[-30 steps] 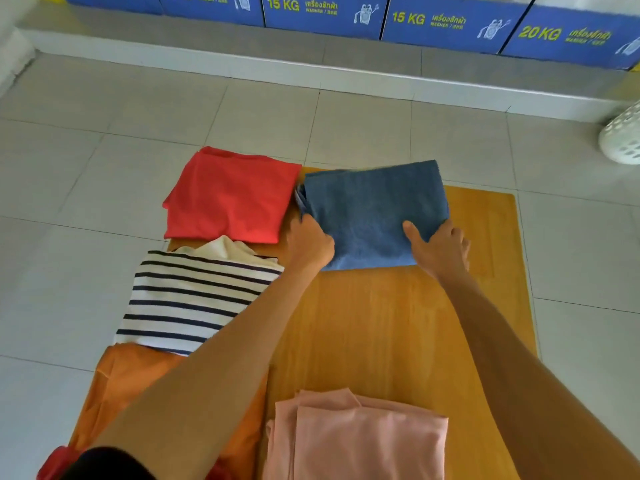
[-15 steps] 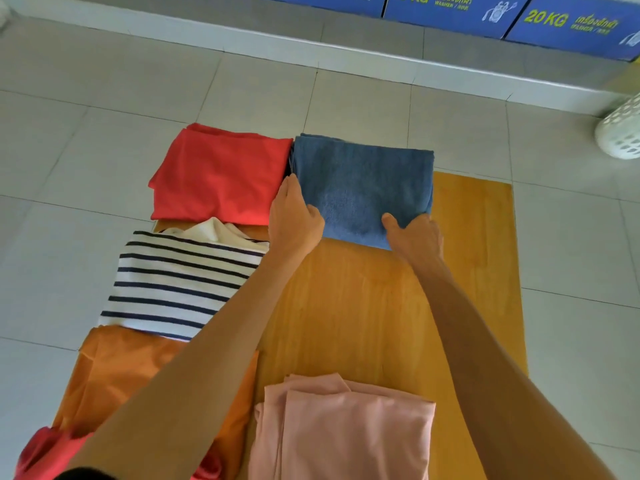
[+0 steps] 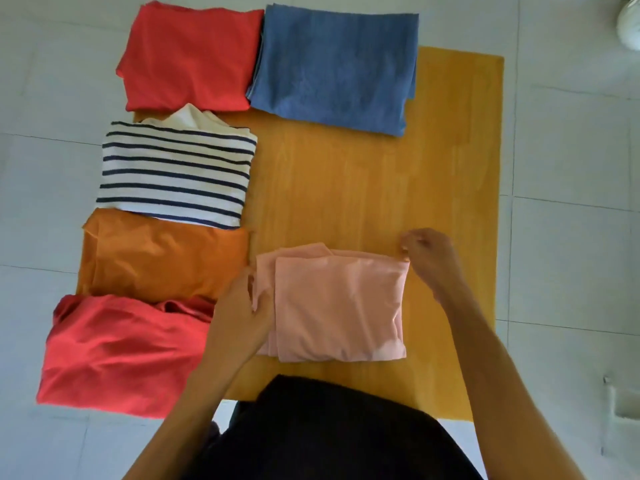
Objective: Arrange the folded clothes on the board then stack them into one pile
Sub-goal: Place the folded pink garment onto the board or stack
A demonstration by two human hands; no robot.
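Note:
A wooden board (image 3: 346, 188) lies on the tiled floor. Folded clothes lie on it: a red one (image 3: 187, 57) at far left, a blue one (image 3: 332, 67) beside it, a striped one (image 3: 173, 171), an orange one (image 3: 162, 254), another red one (image 3: 117, 351) at near left, and a pink one (image 3: 336, 306) in the near middle. My left hand (image 3: 239, 317) grips the pink garment's left edge. My right hand (image 3: 429, 258) pinches its far right corner.
A white perforated basket (image 3: 628, 26) shows at the top right edge. A small white object (image 3: 623, 403) sits on the floor at right. My dark clothing (image 3: 329, 431) fills the bottom centre. Bare board lies right of the pink garment.
Both hands left the blue garment and came back to the pink one, taking hold of its edges. The camera tilted down, so the far wall is out of view.

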